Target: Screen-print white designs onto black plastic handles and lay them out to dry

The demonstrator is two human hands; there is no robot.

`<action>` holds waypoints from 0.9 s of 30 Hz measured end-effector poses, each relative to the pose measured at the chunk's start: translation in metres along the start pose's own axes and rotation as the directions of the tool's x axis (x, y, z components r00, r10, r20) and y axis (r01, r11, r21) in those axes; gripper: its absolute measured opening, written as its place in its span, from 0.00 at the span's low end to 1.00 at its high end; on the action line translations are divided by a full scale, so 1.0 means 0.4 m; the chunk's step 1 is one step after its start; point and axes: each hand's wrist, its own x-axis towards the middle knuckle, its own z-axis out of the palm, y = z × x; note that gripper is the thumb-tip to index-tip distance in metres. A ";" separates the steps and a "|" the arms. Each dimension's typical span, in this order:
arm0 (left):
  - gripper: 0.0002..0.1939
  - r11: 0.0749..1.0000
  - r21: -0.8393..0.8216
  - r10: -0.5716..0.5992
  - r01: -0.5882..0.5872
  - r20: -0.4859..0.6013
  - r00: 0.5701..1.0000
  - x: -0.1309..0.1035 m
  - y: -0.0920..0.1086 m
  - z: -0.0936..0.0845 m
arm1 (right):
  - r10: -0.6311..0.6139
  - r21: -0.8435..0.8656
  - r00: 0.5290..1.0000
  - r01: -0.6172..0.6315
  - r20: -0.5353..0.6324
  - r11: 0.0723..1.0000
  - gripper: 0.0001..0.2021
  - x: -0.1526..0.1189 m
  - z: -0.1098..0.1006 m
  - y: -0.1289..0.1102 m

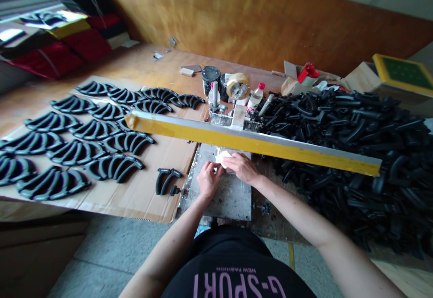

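Note:
My right hand (241, 166) is closed on a crumpled white tissue (223, 156) over a grey metal plate (230, 199). Right beside it, my left hand (208, 178) has its fingers curled and pinched together, close to the tissue. What the left fingers hold is hidden. Just beyond both hands, a long frame with a yellow side and grey top edge (257, 147) lies across the metal stand. Left of the plate, two curved black handles (167, 181) and a small black knob (175, 190) rest on the cardboard.
Fanned rows of curved black handles (88, 129) cover the cardboard (149, 208) on the left. A big heap of black parts (355, 131) fills the right. Behind the frame stand a tape roll (237, 86), a red-capped bottle (256, 97) and a dark tub (210, 79).

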 end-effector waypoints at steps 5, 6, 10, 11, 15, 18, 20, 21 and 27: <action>0.12 1.000 -0.014 0.001 -0.001 -0.013 1.000 0.000 0.006 -0.002 | 0.050 -0.003 0.999 -0.050 -0.018 0.999 0.17 0.074 -0.001 0.040; 0.12 1.000 -0.022 0.002 -0.002 -0.016 1.000 0.000 0.007 -0.003 | 0.067 -0.006 0.997 -0.067 -0.039 0.998 0.18 0.079 -0.011 0.051; 0.12 1.000 -0.028 0.003 -0.004 -0.014 1.000 -0.001 0.006 -0.001 | 0.041 -0.026 0.998 -0.042 -0.049 0.999 0.18 0.043 -0.012 0.054; 0.12 1.000 -0.023 0.005 -0.005 -0.012 1.000 -0.001 0.004 0.000 | 0.017 -0.035 0.999 -0.018 -0.034 0.999 0.17 0.026 -0.003 0.046; 0.12 1.000 -0.006 0.007 -0.007 -0.012 1.000 0.000 0.001 0.001 | -0.059 -0.126 0.998 0.063 0.035 0.990 0.17 -0.028 0.010 0.020; 0.13 1.000 -0.002 0.003 -0.003 -0.006 1.000 0.001 0.004 -0.002 | -0.024 -0.217 0.999 0.034 0.048 0.976 0.15 -0.040 -0.028 0.022; 0.13 1.000 -0.005 0.002 -0.002 -0.002 1.000 0.001 0.007 -0.004 | 0.035 -0.234 0.999 -0.032 0.010 0.972 0.14 -0.034 -0.050 0.023; 0.13 1.000 -0.008 0.001 -0.001 -0.002 1.000 0.001 0.007 -0.005 | 0.053 -0.227 0.998 -0.055 -0.016 0.972 0.15 -0.028 -0.053 0.021; 0.12 1.000 -0.002 0.000 0.000 -0.006 1.000 0.001 0.007 -0.005 | -0.080 -0.131 0.997 0.079 -0.008 0.988 0.16 -0.016 -0.003 -0.001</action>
